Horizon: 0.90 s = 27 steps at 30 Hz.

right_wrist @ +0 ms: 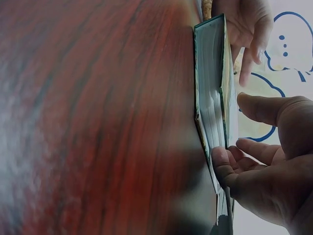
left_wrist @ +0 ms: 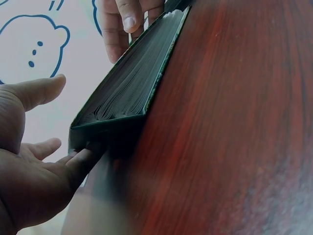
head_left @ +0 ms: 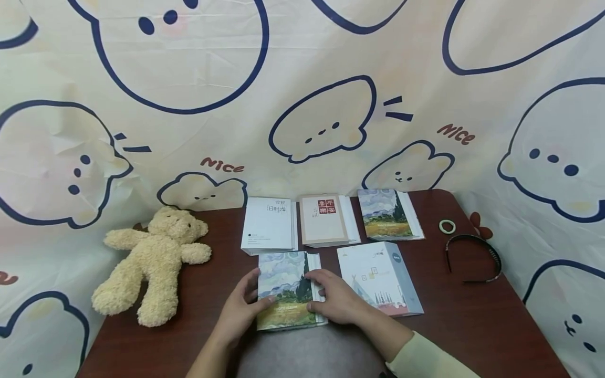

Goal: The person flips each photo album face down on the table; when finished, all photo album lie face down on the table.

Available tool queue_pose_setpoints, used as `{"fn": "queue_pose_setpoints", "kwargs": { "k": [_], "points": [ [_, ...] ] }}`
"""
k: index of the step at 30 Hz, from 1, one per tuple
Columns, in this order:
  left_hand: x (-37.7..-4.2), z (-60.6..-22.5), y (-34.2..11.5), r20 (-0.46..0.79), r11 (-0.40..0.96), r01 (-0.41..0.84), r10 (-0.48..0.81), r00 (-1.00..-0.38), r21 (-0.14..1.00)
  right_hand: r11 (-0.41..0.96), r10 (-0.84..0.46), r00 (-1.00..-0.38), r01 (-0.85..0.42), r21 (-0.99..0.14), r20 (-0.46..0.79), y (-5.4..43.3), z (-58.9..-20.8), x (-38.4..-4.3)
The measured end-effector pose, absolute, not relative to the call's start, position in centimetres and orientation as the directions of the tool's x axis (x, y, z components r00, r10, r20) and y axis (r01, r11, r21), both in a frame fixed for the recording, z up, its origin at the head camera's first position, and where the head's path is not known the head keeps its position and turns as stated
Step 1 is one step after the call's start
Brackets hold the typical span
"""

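A photo album [head_left: 282, 281] with a painted landscape cover lies near the table's front edge, between both hands. My left hand [head_left: 240, 307] is at its left side, the fingers touching the spine. In the left wrist view that thumb stands apart from the album [left_wrist: 127, 83]. At the right side is my right hand [head_left: 336, 296]. In the right wrist view its fingertips touch the album's page edge [right_wrist: 212, 98], while the thumb stands off the cover. A white album [head_left: 268, 223] lies just behind, and a white album with a blue spine [head_left: 371, 275] to the right.
At the back are an album with red characters [head_left: 327, 228] and a second landscape album [head_left: 385, 212]. A teddy bear [head_left: 158, 257] lies at left. A pale ring [head_left: 447, 227], a black headband [head_left: 496, 257] and a red-brown flower shape [head_left: 481, 226] are at right. Patterned cloth [head_left: 312, 178] hangs behind.
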<state>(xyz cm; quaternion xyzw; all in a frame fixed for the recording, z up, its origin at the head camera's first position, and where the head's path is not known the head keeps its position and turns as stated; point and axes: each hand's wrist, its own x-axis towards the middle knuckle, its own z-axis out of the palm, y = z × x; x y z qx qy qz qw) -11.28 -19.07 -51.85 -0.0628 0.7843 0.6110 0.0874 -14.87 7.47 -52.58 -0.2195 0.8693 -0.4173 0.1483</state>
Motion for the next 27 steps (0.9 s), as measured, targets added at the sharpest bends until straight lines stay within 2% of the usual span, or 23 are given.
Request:
{"fn": "queue_pose_setpoints", "kwargs": {
  "k": [6, 18, 27],
  "points": [
    [-11.2, -51.5, -19.6, -0.197, 0.232, -0.190, 0.006, -0.980, 0.954, 0.542, -0.516, -0.852, -0.251, -0.802, -0.083, 7.2, -52.9, -14.9],
    [-11.1, -50.0, -20.9, -0.216, 0.320, -0.203, 0.006, -0.976, 0.925, 0.538, -0.528, -0.844, -0.246, -0.806, -0.095, 6.2, -52.3, -14.8],
    [-10.5, -49.0, -21.3, -0.177, 0.311, -0.170, -0.005, -0.984, 0.935, 0.515, -0.526, -0.845, -0.227, -0.826, -0.095, 5.6, -51.8, -14.3]
  ]
}}
